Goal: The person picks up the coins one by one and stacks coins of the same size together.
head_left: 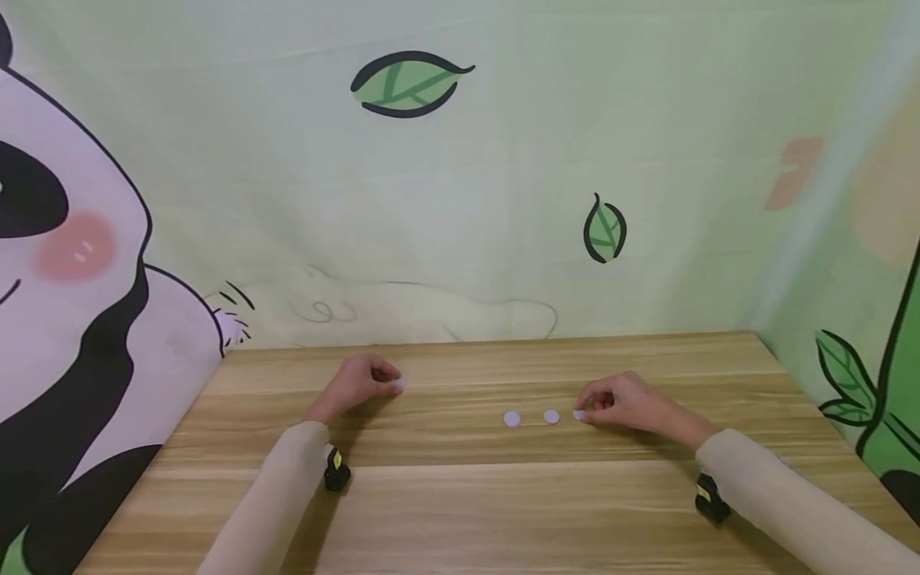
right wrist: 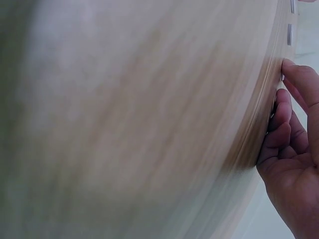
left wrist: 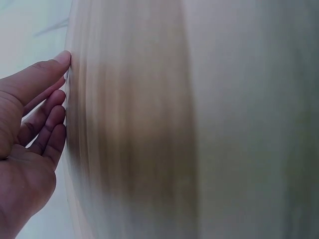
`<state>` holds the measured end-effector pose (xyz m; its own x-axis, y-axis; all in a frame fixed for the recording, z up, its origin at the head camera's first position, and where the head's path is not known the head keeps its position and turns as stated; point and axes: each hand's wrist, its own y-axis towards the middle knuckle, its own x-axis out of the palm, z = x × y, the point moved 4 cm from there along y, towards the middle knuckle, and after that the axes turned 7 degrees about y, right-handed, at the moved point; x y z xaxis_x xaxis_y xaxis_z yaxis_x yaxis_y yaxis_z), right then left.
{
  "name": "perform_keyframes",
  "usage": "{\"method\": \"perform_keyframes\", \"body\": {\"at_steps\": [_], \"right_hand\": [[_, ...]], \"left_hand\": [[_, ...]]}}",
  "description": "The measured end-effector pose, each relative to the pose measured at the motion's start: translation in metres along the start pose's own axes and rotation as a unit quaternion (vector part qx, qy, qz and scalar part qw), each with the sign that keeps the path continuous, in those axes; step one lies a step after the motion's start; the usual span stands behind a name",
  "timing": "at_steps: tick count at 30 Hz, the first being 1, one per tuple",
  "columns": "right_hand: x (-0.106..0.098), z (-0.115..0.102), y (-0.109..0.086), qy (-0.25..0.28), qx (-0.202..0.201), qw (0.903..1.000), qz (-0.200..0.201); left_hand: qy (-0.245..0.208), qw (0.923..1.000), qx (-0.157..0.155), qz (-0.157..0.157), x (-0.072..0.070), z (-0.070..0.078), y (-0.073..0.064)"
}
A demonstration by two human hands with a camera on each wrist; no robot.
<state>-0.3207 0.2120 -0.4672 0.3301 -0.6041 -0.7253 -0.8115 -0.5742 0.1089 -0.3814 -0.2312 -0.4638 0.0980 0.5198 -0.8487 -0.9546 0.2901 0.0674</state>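
Note:
Toward the back left of the table, my left hand (head_left: 359,379) pinches a small round white disc (head_left: 399,386) at its fingertips. That disc is hidden in the left wrist view, where the thumb and fingertips of the left hand (left wrist: 37,124) meet the tabletop. On the right, my right hand (head_left: 628,402) pinches another white disc (head_left: 578,415) between thumb and index finger, close to the wood. Two more white discs, a left one (head_left: 512,419) and a right one (head_left: 551,417), lie flat between the hands, nearly in line with the right hand's disc.
The wood-grain table (head_left: 460,519) runs back to a pale green cloth backdrop (head_left: 287,200) with printed leaves. A printed panda (head_left: 108,319) fills the left side. Each wrist carries a small black camera; the left one (head_left: 336,469) hangs under the sleeve.

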Motion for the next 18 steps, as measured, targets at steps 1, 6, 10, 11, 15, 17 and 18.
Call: {"method": "perform_keyframes", "body": {"at_steps": [1, 6, 10, 11, 15, 17, 18], "right_hand": [[0.0002, -0.0001, 0.0, -0.001, 0.0, 1.0, -0.001], [0.0002, -0.0015, 0.0005, -0.005, -0.004, 1.0, 0.001], [-0.0002, -0.0019, 0.0008, -0.005, -0.007, 1.0, 0.003], [-0.0001, -0.0017, 0.0007, -0.004, -0.006, 1.0, 0.002], [0.0005, -0.0002, 0.0001, 0.001, -0.002, 1.0, -0.002], [0.0007, 0.0006, 0.0002, -0.002, -0.001, 1.0, 0.001], [0.0008, 0.001, 0.0004, -0.004, -0.001, 1.0, 0.002]], "left_hand": [[0.0, 1.0, -0.003, 0.0, 0.0004, -0.0004, -0.0001], [-0.001, 1.0, -0.008, 0.001, 0.0015, -0.0022, 0.001], [-0.007, 1.0, -0.007, 0.001, 0.001, 0.0004, 0.0015], [-0.008, 0.9999, -0.009, 0.0, 0.001, 0.001, 0.0013], [-0.005, 0.9999, -0.014, -0.007, 0.0028, 0.0009, 0.0028], [-0.006, 0.9998, -0.017, -0.003, 0.0033, 0.0004, 0.0034], [-0.006, 0.9998, -0.017, -0.001, 0.0038, -0.0001, 0.0039]]}}
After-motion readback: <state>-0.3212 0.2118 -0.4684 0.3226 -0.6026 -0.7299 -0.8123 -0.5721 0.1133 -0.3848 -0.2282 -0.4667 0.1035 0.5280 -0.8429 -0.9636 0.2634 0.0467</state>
